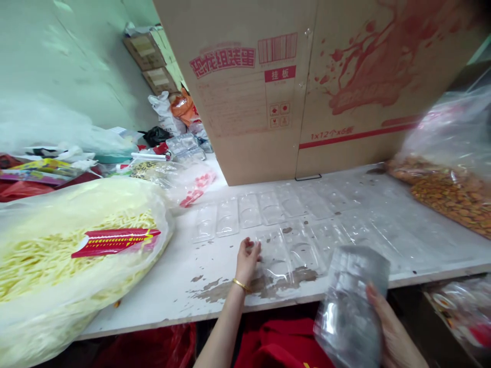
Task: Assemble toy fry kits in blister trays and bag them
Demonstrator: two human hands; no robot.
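Note:
My left hand, with a gold bangle on its wrist, is over the white table. Its fingers are curled at the left edge of a clear plastic blister tray, the leftmost of the front row. In my right hand is a stack of the same blister trays, tilted and blurred, above the table's front edge. Behind the front row lies a back row of clear trays, placed side by side.
A large bag of pale yellow strips with a red packet sits at left. A tall cardboard box stands behind the trays. At right is a bag of brown pieces. Bags and packaging clutter the back left.

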